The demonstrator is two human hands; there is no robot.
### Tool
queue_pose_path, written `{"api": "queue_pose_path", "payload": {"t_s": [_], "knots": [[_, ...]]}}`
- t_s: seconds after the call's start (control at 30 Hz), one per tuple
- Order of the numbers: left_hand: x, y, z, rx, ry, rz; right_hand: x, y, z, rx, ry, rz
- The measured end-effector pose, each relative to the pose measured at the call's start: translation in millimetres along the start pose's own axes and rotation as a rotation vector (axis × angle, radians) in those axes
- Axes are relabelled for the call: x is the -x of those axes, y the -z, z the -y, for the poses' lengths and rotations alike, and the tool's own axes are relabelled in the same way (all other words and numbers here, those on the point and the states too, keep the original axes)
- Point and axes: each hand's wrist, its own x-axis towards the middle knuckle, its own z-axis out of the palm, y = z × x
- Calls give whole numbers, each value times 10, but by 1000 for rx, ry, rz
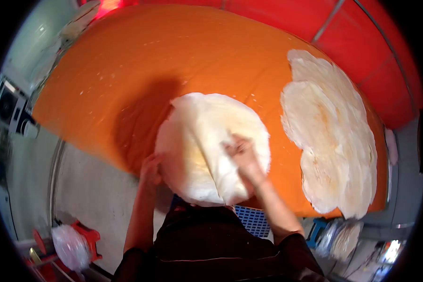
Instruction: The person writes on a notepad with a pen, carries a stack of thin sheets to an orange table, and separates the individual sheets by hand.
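Note:
A round, pale flatbread (188,174), thin and dusted whitish, lies in front of me at the near edge of the orange-covered table, reaching over it. A long crease or overlapping edge runs across it from top left to bottom middle. My left hand (150,170) is closed at its left rim, with part of the fingers hidden by the bread. On the right half of the flatbread is my right hand (241,150), its fingers bent and apart, touching the surface and slightly blurred. Whether several sheets are stacked there, I cannot tell.
Several overlapping flatbreads (329,127) are spread on the orange cloth (211,51) at right. Red panels (277,21) border the table's far side. A red stool (90,239) with a plastic bag (70,246) stands low left. A blue crate (253,221) sits below the table edge.

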Motion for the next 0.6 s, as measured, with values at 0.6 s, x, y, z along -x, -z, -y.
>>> {"api": "queue_pose_path", "payload": {"t_s": [0.6], "knots": [[348, -174, -631, 321, 213, 456, 1212, 2893, -448, 877, -5, -585]]}}
